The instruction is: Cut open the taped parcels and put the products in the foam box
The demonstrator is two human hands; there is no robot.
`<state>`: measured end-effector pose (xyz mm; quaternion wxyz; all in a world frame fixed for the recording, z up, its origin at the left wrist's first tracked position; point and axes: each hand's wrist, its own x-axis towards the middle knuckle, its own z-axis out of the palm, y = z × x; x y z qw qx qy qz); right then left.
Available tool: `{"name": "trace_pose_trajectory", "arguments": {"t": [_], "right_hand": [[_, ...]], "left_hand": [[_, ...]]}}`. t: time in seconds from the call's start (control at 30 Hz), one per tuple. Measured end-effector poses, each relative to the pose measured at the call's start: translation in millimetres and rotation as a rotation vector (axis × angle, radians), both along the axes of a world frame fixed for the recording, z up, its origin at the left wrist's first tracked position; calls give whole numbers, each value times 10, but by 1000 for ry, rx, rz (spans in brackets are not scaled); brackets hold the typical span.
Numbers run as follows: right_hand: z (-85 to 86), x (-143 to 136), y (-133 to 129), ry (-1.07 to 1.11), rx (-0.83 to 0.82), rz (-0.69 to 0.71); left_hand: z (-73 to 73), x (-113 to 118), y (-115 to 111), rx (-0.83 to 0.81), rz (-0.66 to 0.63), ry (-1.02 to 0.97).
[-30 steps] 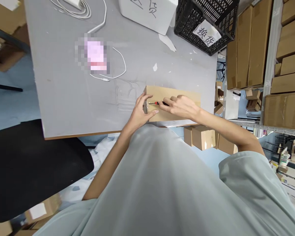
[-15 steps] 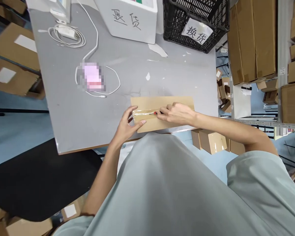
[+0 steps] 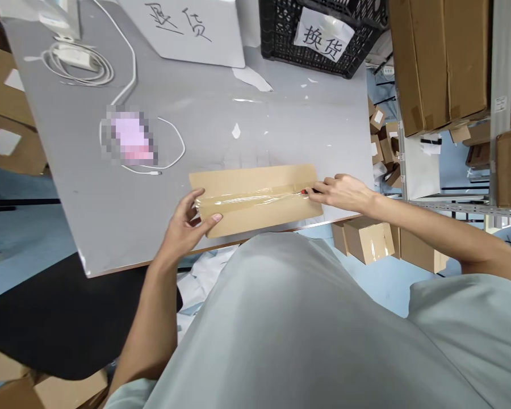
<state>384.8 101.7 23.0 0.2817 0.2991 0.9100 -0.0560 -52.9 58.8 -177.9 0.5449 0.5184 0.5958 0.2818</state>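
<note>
A long, flat cardboard box [image 3: 255, 218] lies along the table's front edge, with clear shiny tape running lengthwise down its middle. My left hand [image 3: 187, 224] grips the box's left end, thumb on the top face and fingers round the end. At the right end, my right hand [image 3: 338, 192] is closed round a small red and black tool that looks like a box cutter [image 3: 304, 191]. Its tip is at the tape line; most of its body is hidden by my fingers.
On the grey table [image 3: 162, 227] lie a blurred-out pink device [image 3: 132, 136], a white cable [image 3: 183, 142] and a coiled cord [image 3: 79, 62]. A white bin [image 3: 196, 34] and a black crate [image 3: 306, 45] stand at the back. Cardboard boxes [image 3: 443, 62] line the right side.
My right hand has slid the cutter rightward along the tape, from mid-box to near the right end. My left hand keeps its hold on the left end. The whole view has shifted.
</note>
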Motion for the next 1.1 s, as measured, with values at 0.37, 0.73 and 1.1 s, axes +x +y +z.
{"name": "trace_pose_trajectory", "arguments": {"t": [0.37, 0.73, 1.1], "right_hand": [[-162, 1053, -326, 95, 96, -364], [-2180, 127, -553, 1084, -382, -1691], [-1078, 113, -684, 1111, 198, -1541]], "left_hand": [[0, 9, 8, 12, 60, -11], [1, -535, -133, -45, 397, -29], [-370, 22, -140, -194, 230, -187]]}}
